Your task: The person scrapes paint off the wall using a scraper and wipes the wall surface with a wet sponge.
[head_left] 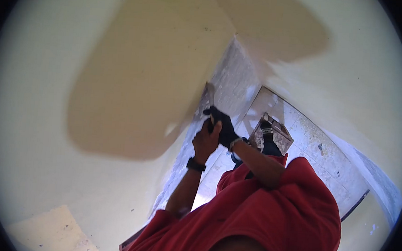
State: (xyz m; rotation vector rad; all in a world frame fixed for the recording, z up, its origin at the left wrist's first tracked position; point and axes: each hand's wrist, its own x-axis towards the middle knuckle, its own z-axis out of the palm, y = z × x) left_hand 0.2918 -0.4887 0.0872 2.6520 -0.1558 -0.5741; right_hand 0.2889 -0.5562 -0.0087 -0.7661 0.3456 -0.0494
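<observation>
A scraper (210, 92) with a flat blade lies against the wall, near the edge between pale yellow paint and a bare grey patch (235, 74). My right hand (223, 124), in a black glove, is closed around its handle. Just below, my left hand (204, 142), ungloved and with a dark watch on the wrist, wraps the lower part of the handle. The two hands touch each other, and most of the handle is hidden between them.
Below me is a worn wooden stool or box (284, 139), with my dark-clad foot on it. The floor (320, 155) is spotted with debris. Yellow walls (113, 180) meet in a corner ahead, and a dark bar (356, 204) lies along the floor's edge.
</observation>
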